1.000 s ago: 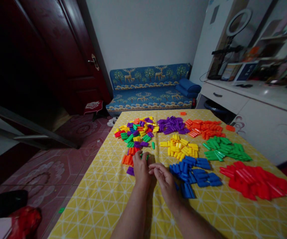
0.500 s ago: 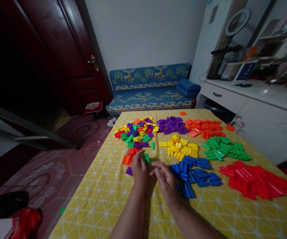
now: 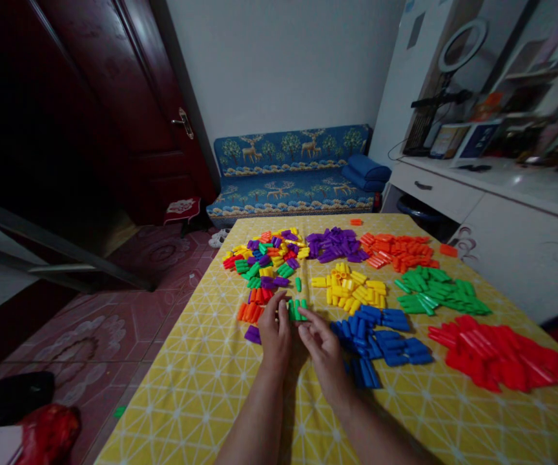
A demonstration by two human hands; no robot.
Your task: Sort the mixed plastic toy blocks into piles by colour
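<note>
My left hand [image 3: 275, 330] and my right hand [image 3: 323, 349] rest together on the yellow tablecloth [image 3: 201, 381]. Between their fingertips lies a small bunch of green plastic pieces [image 3: 296, 310], and both hands pinch at it. Just left of my left hand lie several orange pieces [image 3: 251, 311] and one purple piece [image 3: 252, 334]. A blue pile [image 3: 380, 339] sits right of my right hand. A mixed-colour pile [image 3: 265, 258] lies further back.
Sorted piles lie on the table: yellow [image 3: 351, 289], purple [image 3: 332, 244], orange [image 3: 395, 250], green [image 3: 436, 290], red [image 3: 502, 355]. A blue sofa [image 3: 291, 171] stands behind, a white counter [image 3: 502, 213] to the right, and a dark door [image 3: 128, 110] to the left.
Both hands have shifted slightly forward. The green pieces, first hidden under my left fingers, now show between the fingertips of both hands.
</note>
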